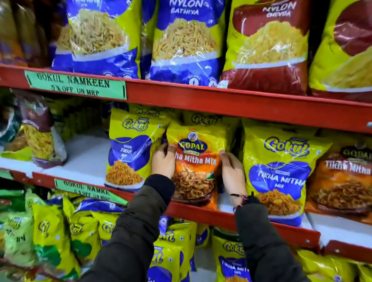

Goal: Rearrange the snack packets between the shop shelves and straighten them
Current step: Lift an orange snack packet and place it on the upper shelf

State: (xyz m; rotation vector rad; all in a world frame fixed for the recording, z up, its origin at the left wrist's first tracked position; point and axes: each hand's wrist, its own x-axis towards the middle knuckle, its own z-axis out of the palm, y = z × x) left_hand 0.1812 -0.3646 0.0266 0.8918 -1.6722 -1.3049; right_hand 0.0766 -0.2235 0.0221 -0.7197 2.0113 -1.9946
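An orange and yellow Gopal Tikha Mitha Mix packet (pixel 195 164) stands upright on the middle shelf (pixel 196 212), between two yellow and blue Gokul packets (pixel 131 151) (pixel 279 173). My left hand (pixel 163 162) grips its left edge. My right hand (pixel 232 172) grips its right edge. Both arms are in dark sleeves. Another orange Gopal packet (pixel 346 180) stands further right on the same shelf.
The top shelf (pixel 230 100) carries big blue Nylon Gathiya packets (pixel 187 30) and red Nylon Chevda packets (pixel 269 41). On the middle shelf's left a maroon packet (pixel 40 134) leans beside a bare white stretch (pixel 87 155). The bottom shelf holds several yellow and green packets (pixel 55 237).
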